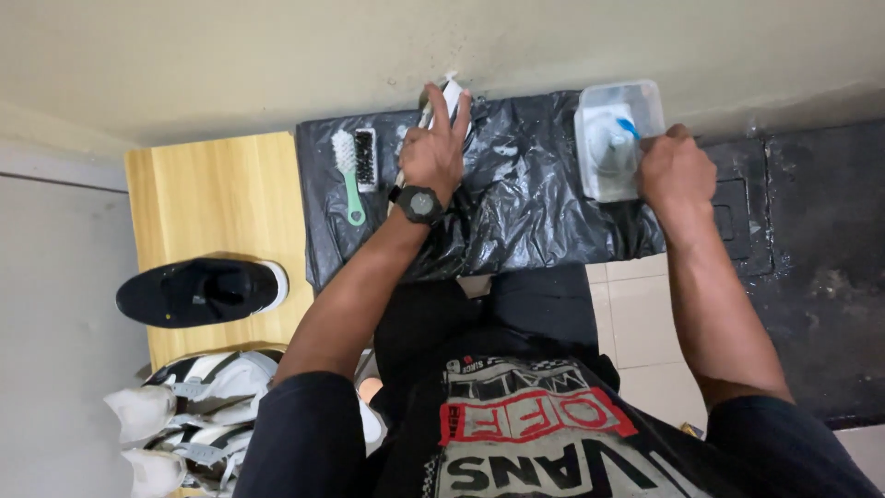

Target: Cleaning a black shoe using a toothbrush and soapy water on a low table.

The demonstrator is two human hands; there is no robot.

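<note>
Black plastic sheet (525,203) spans upper centre, likely shielding the surface from splashes. Wooden board (217,198) at left carries a black shoe (198,292); white sneakers (184,406) sit lower left, apart from the sheet. Clear tub (650,101), upper right: right hand (676,169) is fisted at its rim. Left hand (433,148) grips a white shoe (452,97) at top centre, two fingers extended. Brushes (355,166) lie just left.
</note>
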